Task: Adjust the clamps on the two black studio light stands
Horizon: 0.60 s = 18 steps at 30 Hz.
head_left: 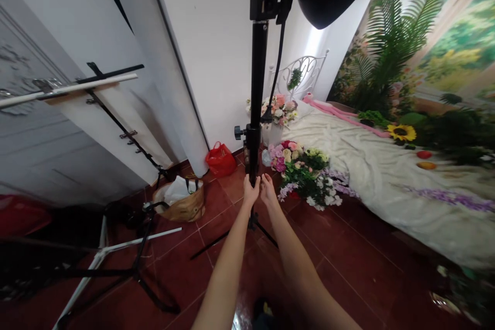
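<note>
Black stand (258, 72) | left hand (251, 192): fingers around its pole | right hand (268, 191): fingers curled beside, grip unclear

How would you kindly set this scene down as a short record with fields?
Left hand: left hand at the lower part of the upright black pole; exact grip unclear
Right hand: right hand close beside it; contact unclear
Pole fitting: dark round knob, above both hands
Floor: reddish square tiles
Beyond the hands, left: shiny red plastic bag, tan open-topped bag
Beyond the hands, right: multicoloured flower bunches
Far right: rumpled cream cloth, yellow sunflower
</note>
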{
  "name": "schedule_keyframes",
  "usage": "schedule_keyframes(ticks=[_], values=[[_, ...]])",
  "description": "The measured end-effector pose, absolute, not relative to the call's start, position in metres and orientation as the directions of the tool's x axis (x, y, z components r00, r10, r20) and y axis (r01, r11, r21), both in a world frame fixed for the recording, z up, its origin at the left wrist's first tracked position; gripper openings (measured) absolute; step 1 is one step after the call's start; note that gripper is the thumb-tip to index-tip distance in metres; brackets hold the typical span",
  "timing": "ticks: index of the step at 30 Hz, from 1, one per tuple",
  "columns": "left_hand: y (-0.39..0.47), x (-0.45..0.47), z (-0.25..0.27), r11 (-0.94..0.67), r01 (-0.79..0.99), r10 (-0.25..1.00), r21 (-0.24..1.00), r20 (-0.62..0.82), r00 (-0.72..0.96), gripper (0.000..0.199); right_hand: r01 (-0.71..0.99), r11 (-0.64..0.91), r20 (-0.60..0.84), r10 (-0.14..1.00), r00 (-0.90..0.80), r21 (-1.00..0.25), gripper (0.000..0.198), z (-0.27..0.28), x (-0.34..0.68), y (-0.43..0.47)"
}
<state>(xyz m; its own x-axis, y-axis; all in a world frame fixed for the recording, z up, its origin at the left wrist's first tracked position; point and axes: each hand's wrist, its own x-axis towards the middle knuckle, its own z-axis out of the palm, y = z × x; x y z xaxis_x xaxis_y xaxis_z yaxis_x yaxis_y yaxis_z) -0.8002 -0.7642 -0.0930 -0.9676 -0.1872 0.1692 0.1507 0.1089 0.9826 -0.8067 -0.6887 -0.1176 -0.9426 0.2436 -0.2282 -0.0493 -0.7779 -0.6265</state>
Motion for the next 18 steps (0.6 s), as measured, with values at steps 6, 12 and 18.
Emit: schedule_keyframes(ticks=[6,12,18], values=[[-0.765,-0.8,-0.094,0.142,0.199,-0.152,0.97,0.22,-0.964,0.029,0.106,-0.463,-0.329,0.433,-0.839,-0.88,0.037,-0.088,-0.822,-0.678],[-0.764,-0.8,-0.094,0.122,0.199,-0.154,0.972,0.217,-0.964,0.03,0.183,-0.282,-0.307,0.502,-0.808,-0.942,0.025,-0.072,-0.835,-0.673],[-0.765,-0.801,-0.097,0.156,0.219,-0.128,0.963,0.24,-0.962,0.03,0.165,-0.297,-0.297,0.484,-0.823,-0.941,0.027,-0.103,-0.789,-0.67]])
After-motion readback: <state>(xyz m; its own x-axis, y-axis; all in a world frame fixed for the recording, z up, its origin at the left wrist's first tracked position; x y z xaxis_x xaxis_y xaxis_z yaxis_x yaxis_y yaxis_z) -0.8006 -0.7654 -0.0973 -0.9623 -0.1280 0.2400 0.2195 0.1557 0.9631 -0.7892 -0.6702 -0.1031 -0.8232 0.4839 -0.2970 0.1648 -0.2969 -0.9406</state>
